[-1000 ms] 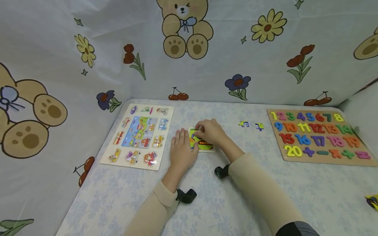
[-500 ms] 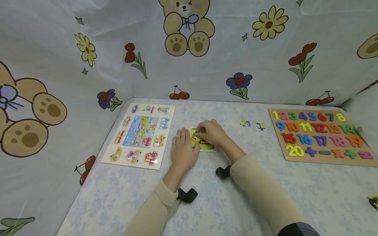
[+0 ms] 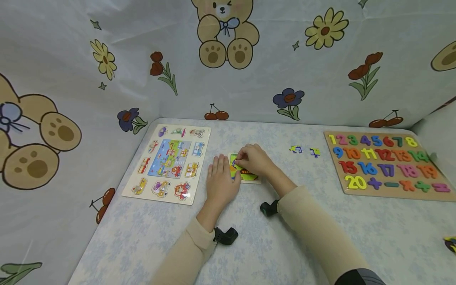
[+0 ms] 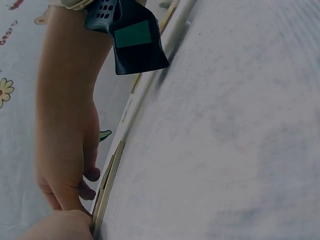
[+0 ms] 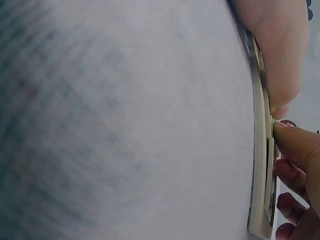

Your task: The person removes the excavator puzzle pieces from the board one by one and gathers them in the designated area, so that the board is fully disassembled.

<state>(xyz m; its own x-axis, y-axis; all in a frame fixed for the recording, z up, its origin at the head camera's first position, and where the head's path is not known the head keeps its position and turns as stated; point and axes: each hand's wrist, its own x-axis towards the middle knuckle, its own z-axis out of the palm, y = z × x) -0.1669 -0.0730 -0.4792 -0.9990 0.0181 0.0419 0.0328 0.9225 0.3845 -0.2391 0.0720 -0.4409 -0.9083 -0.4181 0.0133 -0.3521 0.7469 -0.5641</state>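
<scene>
A small picture puzzle board (image 3: 256, 182) with a green and yellow picture lies mid-table, partly hidden under both hands. My left hand (image 3: 221, 184) lies flat over its left edge with straight fingers, the thumb on the board. My right hand (image 3: 255, 159) has curled fingers, with thumb and forefinger pinching a small puzzle piece (image 3: 234, 162) at the board's upper left; most of that piece is hidden. In the right wrist view the right thumb (image 5: 295, 142) is low over the board edge (image 5: 257, 150), close to the left thumb (image 5: 282, 75).
Two loose puzzle pieces (image 3: 295, 149) lie right of the hands. A vehicle puzzle board (image 3: 142, 189) stands at left, a number board (image 3: 392, 194) at right. A yellow and black item (image 3: 450, 244) is cut off at the right edge. A printed cloth hangs behind.
The view has shifted slightly since a second ago. Both hands stay in the same places on the board, with the right fingers still at its upper left.
</scene>
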